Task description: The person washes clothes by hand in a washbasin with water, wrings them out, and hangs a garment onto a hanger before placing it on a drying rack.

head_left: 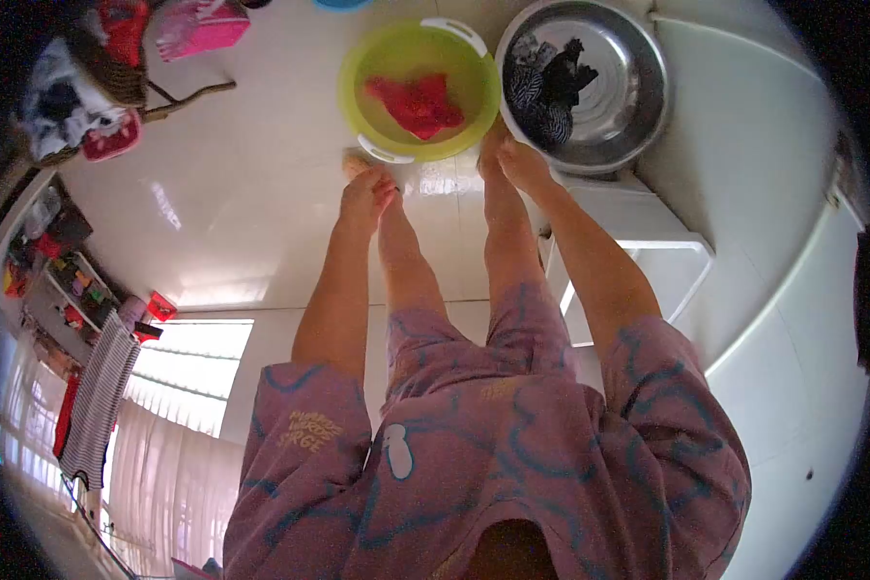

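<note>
Lying in green basin (352,92): red cloth (421,104); hands (368,196) (524,165) near.

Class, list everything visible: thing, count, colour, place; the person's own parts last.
Green basin: 1, green, top centre
Red cloth: 1, red, inside it
Metal basin: 1, silver, top right
Dark cloth: unclear, black, in metal basin
Stand: 1, white, below it
Pink item: 1, pink, top left
Blue item: 1, blue, top edge
Heap: 1, mixed, top left
Shelf: 1, pale, left
Striped cloth: 1, black-and-white, left
Windows: unclear, white, left
Curtains: unclear, pale, lower left
Outfit: 1, mauve, bottom
Left hand, right hand: 2, bare, centre
Legs: 2, bare, centre
</note>
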The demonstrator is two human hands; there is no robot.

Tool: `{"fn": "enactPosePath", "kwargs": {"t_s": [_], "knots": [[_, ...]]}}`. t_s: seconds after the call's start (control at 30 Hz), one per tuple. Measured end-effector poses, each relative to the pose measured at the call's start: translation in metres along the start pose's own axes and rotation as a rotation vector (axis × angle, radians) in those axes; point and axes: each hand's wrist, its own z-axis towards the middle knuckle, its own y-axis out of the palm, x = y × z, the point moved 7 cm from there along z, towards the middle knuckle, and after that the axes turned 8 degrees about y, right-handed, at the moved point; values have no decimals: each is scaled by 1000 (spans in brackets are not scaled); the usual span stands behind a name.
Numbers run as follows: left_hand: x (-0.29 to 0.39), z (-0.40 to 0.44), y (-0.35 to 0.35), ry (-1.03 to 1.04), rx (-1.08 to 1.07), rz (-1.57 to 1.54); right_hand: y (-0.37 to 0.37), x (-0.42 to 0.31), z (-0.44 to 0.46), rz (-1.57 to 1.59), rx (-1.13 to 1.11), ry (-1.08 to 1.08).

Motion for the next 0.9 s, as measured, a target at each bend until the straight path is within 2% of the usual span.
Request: {"fn": "enactPosePath", "kwargs": {"t_s": [0.03,0.07,0.13,0.23,0.3,0.33,0.4,0.5,0.6,0.67,0.7,0.73,0.8,0.87,0.9], "knots": [[-19,22,6,0,-53,-71,19,5,11,-8,27,45],[-36,45,5,-41,18,-15,40,8,28,-13,61,93],[-61,84,12,-114,149,95,65,-6,58,-6,290,-74],[-66,130,20,-4,308,225,131,-24,97,-60,226,-190],[-65,172,8,170,254,445,178,-38,126,75,148,-275],[-45,162,33,24,334,262,183,-66,134,-8,113,-288],[-72,238,7,80,295,136,182,-94,144,68,309,-147],[-81,273,-11,86,333,62,164,-130,138,-142,273,45],[-99,289,-17,39,302,57,192,-120,177,-238,-77,37],[-108,293,-11,-33,246,12,212,-107,211,-63,-10,-47],[-108,285,0,-93,221,-31,217,-101,222,-95,54,-123],[-109,278,10,-155,196,-76,223,-95,233,-131,122,-196],[-96,271,35,-159,-20,-305,200,-111,225,-441,318,-414],[-77,268,58,-147,-236,-483,139,-123,184,480,24,146],[-70,268,64,-118,-308,-519,119,-141,151,551,-12,94]]}}
